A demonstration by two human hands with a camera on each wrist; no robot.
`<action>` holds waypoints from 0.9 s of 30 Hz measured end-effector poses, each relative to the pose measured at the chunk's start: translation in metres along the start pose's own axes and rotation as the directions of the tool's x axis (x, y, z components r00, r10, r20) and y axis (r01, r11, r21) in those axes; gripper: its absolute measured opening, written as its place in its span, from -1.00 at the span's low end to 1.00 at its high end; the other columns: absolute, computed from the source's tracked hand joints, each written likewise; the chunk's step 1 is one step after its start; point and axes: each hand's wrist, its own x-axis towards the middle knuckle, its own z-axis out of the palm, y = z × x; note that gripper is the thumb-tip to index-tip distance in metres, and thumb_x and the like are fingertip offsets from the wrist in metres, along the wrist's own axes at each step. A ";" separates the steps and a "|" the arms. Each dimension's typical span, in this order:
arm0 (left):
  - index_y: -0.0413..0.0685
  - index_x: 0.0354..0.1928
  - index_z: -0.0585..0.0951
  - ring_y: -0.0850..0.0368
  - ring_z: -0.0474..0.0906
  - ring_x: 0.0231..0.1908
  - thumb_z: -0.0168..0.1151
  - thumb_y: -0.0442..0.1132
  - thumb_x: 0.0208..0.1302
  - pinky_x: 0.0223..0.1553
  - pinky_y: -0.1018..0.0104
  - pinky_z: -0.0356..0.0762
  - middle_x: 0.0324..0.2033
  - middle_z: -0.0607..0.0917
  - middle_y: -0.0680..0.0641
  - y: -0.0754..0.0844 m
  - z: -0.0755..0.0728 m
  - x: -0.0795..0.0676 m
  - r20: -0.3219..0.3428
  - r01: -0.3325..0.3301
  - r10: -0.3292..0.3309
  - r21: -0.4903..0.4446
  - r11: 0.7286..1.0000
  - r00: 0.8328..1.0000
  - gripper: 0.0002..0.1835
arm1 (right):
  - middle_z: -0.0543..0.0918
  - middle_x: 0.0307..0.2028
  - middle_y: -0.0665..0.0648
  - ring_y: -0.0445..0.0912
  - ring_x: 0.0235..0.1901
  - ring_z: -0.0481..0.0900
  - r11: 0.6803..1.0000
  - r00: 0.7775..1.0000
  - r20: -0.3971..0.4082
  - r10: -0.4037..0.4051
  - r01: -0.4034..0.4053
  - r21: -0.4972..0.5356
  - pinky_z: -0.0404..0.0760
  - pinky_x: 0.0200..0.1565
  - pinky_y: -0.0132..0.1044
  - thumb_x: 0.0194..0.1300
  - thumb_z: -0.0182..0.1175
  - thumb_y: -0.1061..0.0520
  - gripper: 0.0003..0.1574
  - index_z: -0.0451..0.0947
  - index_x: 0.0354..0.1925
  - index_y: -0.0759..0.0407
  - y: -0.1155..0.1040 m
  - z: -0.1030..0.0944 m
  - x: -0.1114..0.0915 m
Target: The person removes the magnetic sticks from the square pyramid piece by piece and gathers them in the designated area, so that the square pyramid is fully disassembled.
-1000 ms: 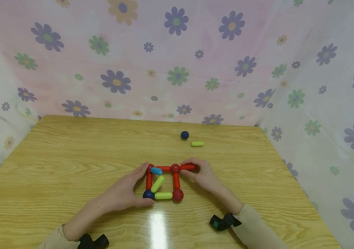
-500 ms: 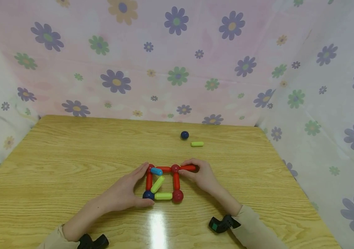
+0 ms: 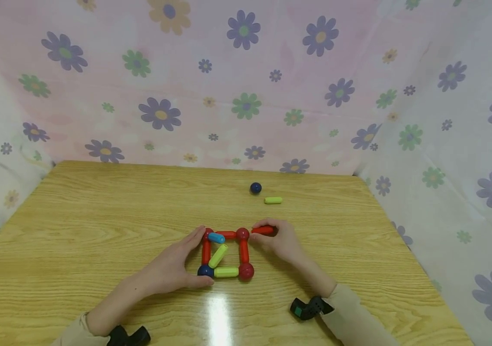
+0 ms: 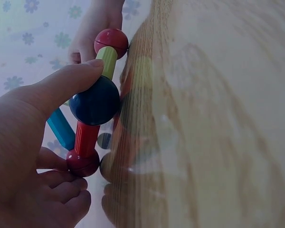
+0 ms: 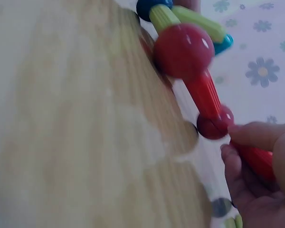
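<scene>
Head view: your left hand (image 3: pixel 174 266) is spread wide in a C, holding the left side of the square frame (image 3: pixel 244 252) between thumb and fingers. Your thumb lies by the dark blue corner ball (image 3: pixel 205 271), and in the left wrist view its tip rests over the near yellow-green rod (image 4: pixel 108 59); your index finger touches the far-left red ball (image 3: pixel 208 234), the other fingers curling in beneath. Your right hand (image 3: pixel 280 240) is nearly closed, thumb and fingers pinching a red rod (image 3: pixel 263 230). That rod's end sits just beside the far-right red ball (image 3: pixel 242 234), a slim gap between them. The frame rests on the wooden table (image 3: pixel 99 206) in front of you, with a light blue rod (image 3: pixel 216 238) and a slanted yellow-green rod (image 3: pixel 218 256) jutting up from its left corners. Farther off lie a loose dark blue ball (image 3: pixel 256 188) and a loose yellow-green rod (image 3: pixel 273 200), near each other. Your right wrist's black device (image 3: pixel 308 308) bears a green patch (image 3: pixel 298 312), too small to tell whether it carries writing.
</scene>
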 end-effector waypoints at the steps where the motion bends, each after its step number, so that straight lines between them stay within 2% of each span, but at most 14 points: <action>1: -0.04 0.59 0.03 -0.20 0.09 0.51 0.48 0.33 -0.02 0.39 -0.25 0.21 0.57 0.07 -0.07 0.000 0.000 0.000 -0.001 -0.001 0.001 0.000 1.000 1.000 0.26 | 0.73 -0.18 0.08 -0.12 -0.23 0.60 1.000 1.000 -0.008 0.008 -0.008 0.017 0.58 -0.21 -0.35 0.20 0.46 0.05 -0.70 0.73 -0.10 0.11 0.000 -0.003 0.003; 6: -0.05 0.59 0.03 -0.19 0.08 0.51 0.47 0.33 -0.01 0.39 -0.23 0.22 0.57 0.06 -0.07 0.001 0.000 0.000 0.001 0.000 0.000 0.003 1.000 1.000 0.26 | 0.70 -0.11 0.16 -0.12 -0.22 0.59 0.996 0.996 -0.082 0.044 -0.037 0.079 0.57 -0.22 -0.36 0.22 0.44 0.09 -0.59 0.68 0.00 0.24 0.000 -0.024 0.021; 9: -0.05 0.59 0.03 -0.20 0.08 0.51 0.47 0.33 -0.01 0.39 -0.23 0.21 0.57 0.06 -0.07 0.001 0.000 0.000 0.003 -0.001 0.001 0.005 1.000 1.000 0.26 | 0.68 -0.10 0.16 -0.10 -0.21 0.59 0.993 0.992 -0.112 0.062 -0.049 0.110 0.57 -0.20 -0.36 0.20 0.46 0.06 -0.56 0.66 0.00 0.24 0.000 -0.035 0.029; 13: -0.04 0.59 0.02 -0.20 0.08 0.51 0.47 0.33 -0.01 0.40 -0.24 0.21 0.57 0.06 -0.07 0.000 0.000 -0.001 0.005 0.000 0.000 0.001 1.000 1.000 0.26 | 0.64 -0.05 0.16 -0.08 -0.14 0.58 0.984 0.985 -0.131 0.109 -0.088 0.156 0.60 -0.07 -0.22 0.22 0.44 0.02 -0.50 0.63 0.05 0.24 -0.004 -0.046 0.036; 16: -0.04 0.59 0.02 -0.21 0.08 0.51 0.47 0.33 -0.01 0.39 -0.25 0.21 0.57 0.06 -0.07 0.000 0.000 -0.001 0.005 0.001 -0.001 -0.004 1.000 1.000 0.26 | 0.63 0.01 0.19 -0.07 -0.10 0.58 0.978 0.983 -0.141 0.116 -0.088 0.187 0.60 0.03 -0.16 0.26 0.41 0.02 -0.47 0.61 0.11 0.26 -0.008 -0.051 0.041; 22: -0.04 0.59 0.02 -0.20 0.08 0.51 0.46 0.34 -0.01 0.40 -0.23 0.21 0.57 0.06 -0.07 0.000 0.000 -0.001 0.004 -0.004 0.004 0.005 1.000 1.000 0.26 | 0.62 0.09 0.25 -0.15 -0.05 0.62 0.972 0.985 -0.146 0.094 -0.059 0.228 0.60 0.02 -0.42 0.32 0.35 0.06 -0.47 0.58 0.17 0.29 -0.010 -0.057 0.045; 27: -0.04 0.59 0.02 -0.20 0.08 0.51 0.47 0.33 -0.01 0.40 -0.24 0.21 0.57 0.05 -0.06 0.000 0.000 -0.001 0.003 -0.002 0.002 0.002 1.000 1.000 0.26 | 0.51 0.24 0.27 -0.10 0.05 0.64 0.965 0.988 -0.123 0.099 -0.065 0.254 0.62 0.03 -0.45 0.38 0.28 0.17 -0.46 0.50 0.24 0.38 -0.002 -0.060 0.045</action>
